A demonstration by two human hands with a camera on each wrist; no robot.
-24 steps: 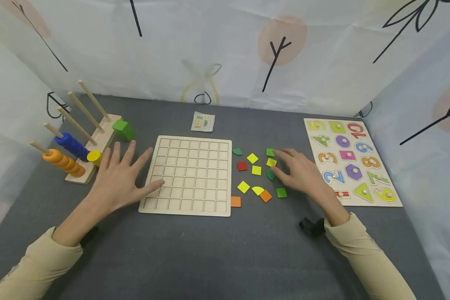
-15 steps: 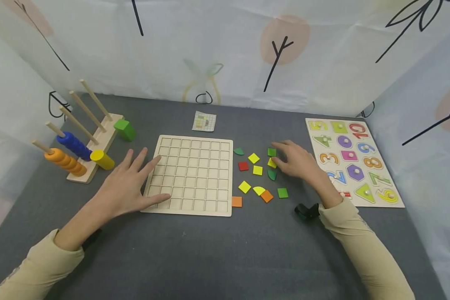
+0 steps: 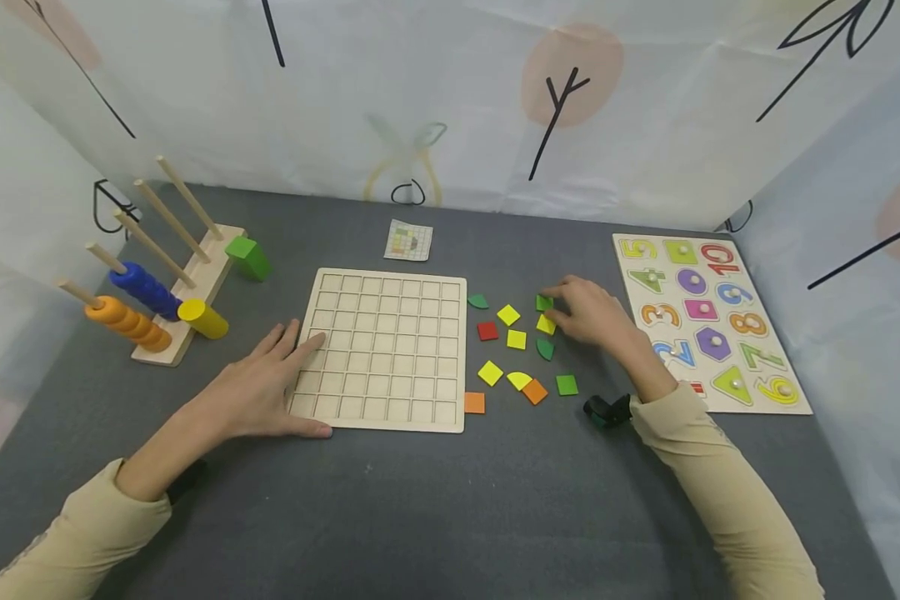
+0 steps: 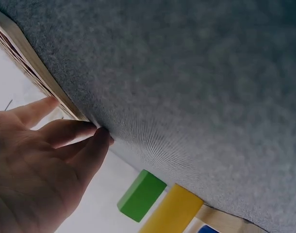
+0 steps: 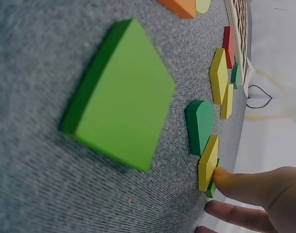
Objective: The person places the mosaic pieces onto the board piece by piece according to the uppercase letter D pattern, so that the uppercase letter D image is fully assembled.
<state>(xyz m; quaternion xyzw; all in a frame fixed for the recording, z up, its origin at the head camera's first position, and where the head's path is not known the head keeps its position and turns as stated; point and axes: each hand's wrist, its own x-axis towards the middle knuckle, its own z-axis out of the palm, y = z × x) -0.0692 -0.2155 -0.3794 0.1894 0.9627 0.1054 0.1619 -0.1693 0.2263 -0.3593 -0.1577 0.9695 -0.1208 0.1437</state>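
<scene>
The wooden grid board (image 3: 382, 350) lies flat mid-table. My left hand (image 3: 258, 392) rests at its left side, fingers extended along the edge and thumb at the near left corner. In the left wrist view, fingertips of the left hand (image 4: 51, 160) touch the table beside the board's edge (image 4: 46, 77). My right hand (image 3: 592, 312) has thumb and index finger at opposite sides of a green square tile (image 3: 544, 302), pinching it on the table. A yellow square tile (image 3: 546, 324) lies against the thumb. In the right wrist view, the yellow tile (image 5: 208, 162) partly hides the green one (image 5: 212, 188).
Several loose tiles lie between board and right hand, including a red square (image 3: 487, 331) and an orange square (image 3: 475, 402). A number puzzle (image 3: 708, 325) lies right. A peg stacker (image 3: 187, 292), green block (image 3: 248, 257) and yellow cylinder (image 3: 203, 318) stand left. A pattern card (image 3: 408, 241) lies behind the board.
My left hand has come down and toward me from above the board's left part to its edge and near corner. The right thumb and index finger have closed in around the green square tile.
</scene>
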